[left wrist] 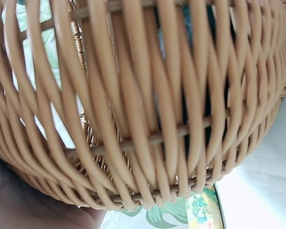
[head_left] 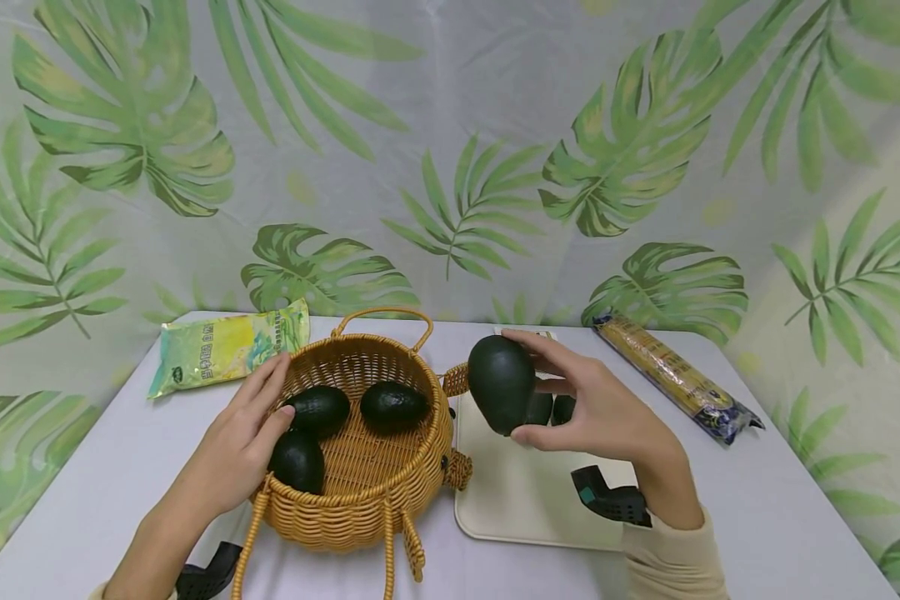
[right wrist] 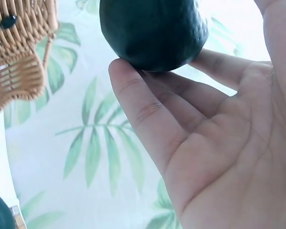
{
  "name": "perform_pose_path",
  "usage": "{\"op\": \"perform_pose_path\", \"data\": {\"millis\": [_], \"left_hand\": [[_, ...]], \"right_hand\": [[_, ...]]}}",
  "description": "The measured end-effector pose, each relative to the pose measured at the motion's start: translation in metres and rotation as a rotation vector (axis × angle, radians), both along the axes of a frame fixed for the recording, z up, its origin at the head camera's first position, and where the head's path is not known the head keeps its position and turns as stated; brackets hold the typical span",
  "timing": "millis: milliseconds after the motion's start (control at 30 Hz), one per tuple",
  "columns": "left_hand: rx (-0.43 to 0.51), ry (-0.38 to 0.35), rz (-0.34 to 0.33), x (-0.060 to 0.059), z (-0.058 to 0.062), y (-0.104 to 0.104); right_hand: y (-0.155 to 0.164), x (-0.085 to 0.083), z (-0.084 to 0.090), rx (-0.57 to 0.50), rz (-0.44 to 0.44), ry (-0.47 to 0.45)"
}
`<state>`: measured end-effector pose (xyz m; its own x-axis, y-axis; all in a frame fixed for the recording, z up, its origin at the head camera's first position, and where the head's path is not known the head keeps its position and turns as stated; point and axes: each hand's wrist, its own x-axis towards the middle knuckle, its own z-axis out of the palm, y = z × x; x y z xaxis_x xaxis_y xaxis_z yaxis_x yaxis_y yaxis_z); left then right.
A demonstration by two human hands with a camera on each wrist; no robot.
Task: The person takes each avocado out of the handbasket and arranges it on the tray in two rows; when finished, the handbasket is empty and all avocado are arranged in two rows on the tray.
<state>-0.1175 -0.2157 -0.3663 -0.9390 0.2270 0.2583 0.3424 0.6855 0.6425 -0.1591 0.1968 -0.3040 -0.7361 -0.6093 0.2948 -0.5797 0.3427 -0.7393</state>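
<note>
My right hand (head_left: pixel 600 404) holds a dark green avocado (head_left: pixel 495 375) above the tray, just right of the basket. In the right wrist view the avocado (right wrist: pixel 152 33) rests against the fingertips. My left hand (head_left: pixel 228 446) grips the left rim of a wicker basket (head_left: pixel 345 527), with the thumb over the inner side. Three avocados lie in the basket, one avocado (head_left: pixel 393 407) at the right and two at the left near the thumb. Woven basket wall (left wrist: pixel 133 95) fills most of the left wrist view. Partly hidden behind the right hand, more dark avocados (head_left: pixel 563 409) sit on the tray.
A cream tray (head_left: pixel 525 512) lies right of the basket. At the back left is a green and yellow packet (head_left: pixel 221 350); at the back right lies a long pack of noodles (head_left: pixel 671 371). A leaf-print cloth (head_left: pixel 450 108) hangs behind the white table (head_left: pixel 780 525).
</note>
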Motion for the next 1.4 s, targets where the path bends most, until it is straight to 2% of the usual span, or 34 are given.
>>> {"op": "perform_pose_path", "data": {"millis": [267,400,767,1167,1400], "left_hand": [[-0.002,0.013,0.003,-0.001,-0.002,-0.001],[0.0,0.021,0.001,-0.001,-0.002,0.0],[-0.005,0.018,0.005,-0.002,-0.001,-0.001],[-0.009,0.015,0.0,-0.002,-0.001,-0.003],[-0.006,0.007,-0.001,-0.002,-0.002,-0.003]], "right_hand": [[0.02,-0.001,0.001,-0.002,-0.062,-0.037],[0.029,-0.002,0.001,0.007,-0.095,-0.004],[0.047,-0.002,0.001,0.039,-0.184,0.007],[0.069,-0.008,-0.005,0.013,-0.22,-0.028],[0.083,-0.01,-0.013,0.046,-0.282,-0.078]]}}
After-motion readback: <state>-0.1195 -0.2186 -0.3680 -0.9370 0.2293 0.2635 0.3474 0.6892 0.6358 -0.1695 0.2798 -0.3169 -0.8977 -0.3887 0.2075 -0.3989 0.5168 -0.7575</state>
